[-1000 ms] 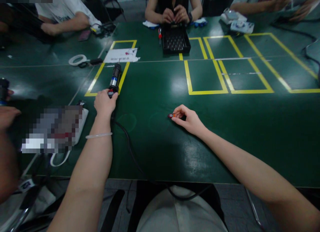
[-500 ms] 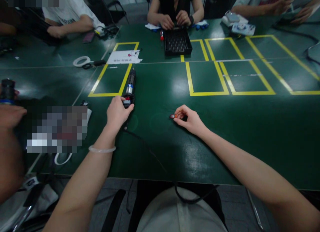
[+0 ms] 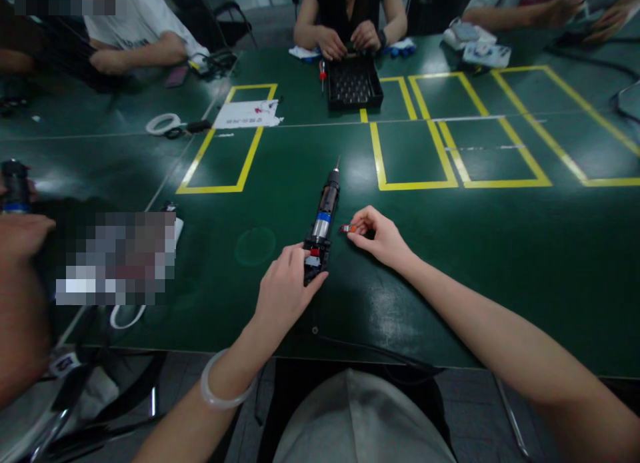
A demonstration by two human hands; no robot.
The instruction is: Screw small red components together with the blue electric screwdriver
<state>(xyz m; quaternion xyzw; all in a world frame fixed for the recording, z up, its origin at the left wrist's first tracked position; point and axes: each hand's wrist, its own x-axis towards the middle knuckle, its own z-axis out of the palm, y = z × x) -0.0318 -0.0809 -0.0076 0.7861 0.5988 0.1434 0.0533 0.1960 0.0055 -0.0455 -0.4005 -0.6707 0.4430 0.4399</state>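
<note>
- Holding one driver [image 3: 323,224], the left hand [image 3: 281,284] has its fingers and thumb closed round the black near end; the thin tip points away.
- The left arm comes in from the low left, with one band [image 3: 220,403] at its wrist.
- The right hand [image 3: 379,240] is to the right, thumb and fingers pinching one small red bit [image 3: 346,229] just beside the driver.
- Across the green table [image 3: 450,250]: one black tray [image 3: 355,105], one red screwdriver [image 3: 323,74], one white sign [image 3: 247,114].
</note>
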